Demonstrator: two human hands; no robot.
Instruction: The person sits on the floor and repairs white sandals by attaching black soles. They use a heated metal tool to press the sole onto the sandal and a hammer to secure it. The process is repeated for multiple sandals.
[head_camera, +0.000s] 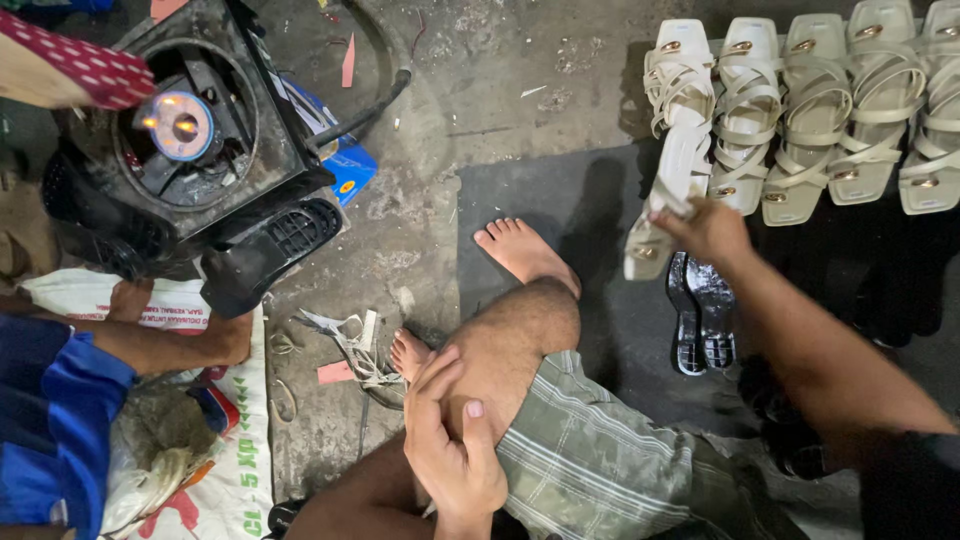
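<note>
Blue cloth covers a co-worker's arm (60, 400) at the far left, beside a black heater (185, 130) whose round element glows orange. A printed white sack (190, 400) lies on the concrete floor (480, 90) below it, with strap offcuts (350, 345) a little to its right. At centre the person's left hand (450, 440) rests flat on the raised knee (510, 335), its grip loose and wrapped around nothing but the leg. Further right, the right hand (708, 230) reaches out over a dark mat (600, 210) and has its grip pinched on a cream strappy sandal (672, 190), which hangs tilted, toe end up against the row and heel end just below the fingers. Five finished cream sandals (840, 110) already lie side by side along the top right, their straps and gold buckles in place, so much of the batch looks done, as a judgement. Two black soles (700, 315) lie just below the right hand, bare of any uppers and apparently not yet worked on.
</note>
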